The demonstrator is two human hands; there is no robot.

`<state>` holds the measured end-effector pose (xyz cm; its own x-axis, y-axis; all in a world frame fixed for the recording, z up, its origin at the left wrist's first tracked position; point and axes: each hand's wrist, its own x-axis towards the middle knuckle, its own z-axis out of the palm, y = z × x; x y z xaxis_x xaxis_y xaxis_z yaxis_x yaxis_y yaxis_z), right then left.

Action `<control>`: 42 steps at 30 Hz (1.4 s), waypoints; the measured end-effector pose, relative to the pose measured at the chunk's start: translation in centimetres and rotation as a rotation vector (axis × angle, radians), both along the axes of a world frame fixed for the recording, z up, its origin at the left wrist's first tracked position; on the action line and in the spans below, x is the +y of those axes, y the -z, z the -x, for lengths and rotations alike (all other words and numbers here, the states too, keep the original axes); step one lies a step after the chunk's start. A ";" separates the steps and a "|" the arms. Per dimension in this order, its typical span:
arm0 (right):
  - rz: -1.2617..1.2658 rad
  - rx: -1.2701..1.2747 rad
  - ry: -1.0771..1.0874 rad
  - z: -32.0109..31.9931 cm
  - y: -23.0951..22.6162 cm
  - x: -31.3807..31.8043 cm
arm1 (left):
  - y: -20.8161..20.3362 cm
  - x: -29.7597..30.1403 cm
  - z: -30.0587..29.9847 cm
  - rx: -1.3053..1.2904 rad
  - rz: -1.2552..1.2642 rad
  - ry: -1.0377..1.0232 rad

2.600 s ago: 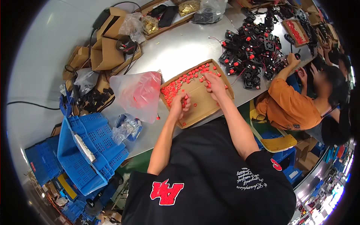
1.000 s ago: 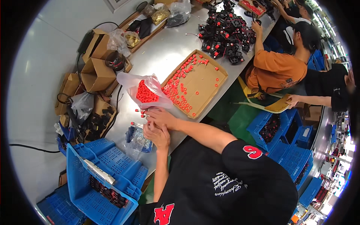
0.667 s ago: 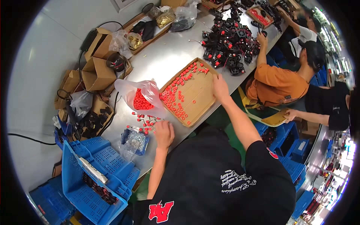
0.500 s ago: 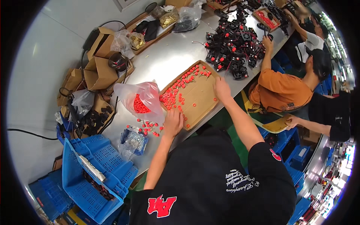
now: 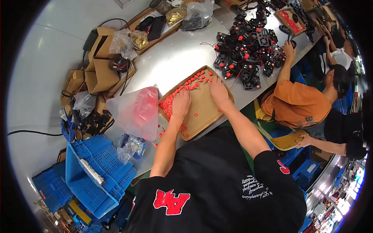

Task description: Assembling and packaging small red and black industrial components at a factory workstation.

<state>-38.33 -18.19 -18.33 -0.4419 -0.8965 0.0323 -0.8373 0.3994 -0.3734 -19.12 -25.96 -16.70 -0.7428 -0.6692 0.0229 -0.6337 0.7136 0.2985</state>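
Observation:
A shallow cardboard tray (image 5: 202, 112) lies on the metal table in front of me, with small red rings (image 5: 167, 105) piled at its left side. Along its far side lie red-capped screws (image 5: 193, 82). My left hand (image 5: 181, 105) reaches over the tray's left half, its fingers curled down at the red pieces. Inside the far right part of the tray is my right hand (image 5: 219, 92), fingers bent together close to the screws. Whatever either hand's fingertips hold is too small or hidden to make out. A translucent plastic bag (image 5: 134, 112) with red contents touches the tray's left side.
A heap of black fan-like parts (image 5: 248, 50) with wires covers the table beyond the tray. Blue crates (image 5: 99, 171) and a small box of metal hardware (image 5: 134, 146) are at left. Cardboard boxes (image 5: 103, 75) line the wall. A person in orange (image 5: 299, 103) works at right.
My left hand has moved from the tray's near left corner inward over the red pieces. My right hand has left the tray's right edge and gone inside. The plastic bag has flattened out.

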 end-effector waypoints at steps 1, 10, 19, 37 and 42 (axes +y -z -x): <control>-0.118 0.130 -0.154 0.0 0.6 -0.3 | -0.5 0.1 -0.2 -0.066 -0.138 -0.080; 0.006 -0.264 -0.062 1.8 -0.2 -0.7 | -3.9 2.6 -2.7 1.074 -1.620 -0.907; 0.210 -2.017 0.529 2.4 -4.6 0.3 | -0.8 -0.2 0.3 0.095 0.010 -0.238; 0.072 -1.015 0.123 -0.6 -1.0 -1.8 | -1.0 1.9 0.1 -0.084 -0.101 -0.214; 0.295 -0.976 0.139 -2.1 -1.0 -2.3 | -0.4 2.3 0.5 -0.147 -0.098 -0.209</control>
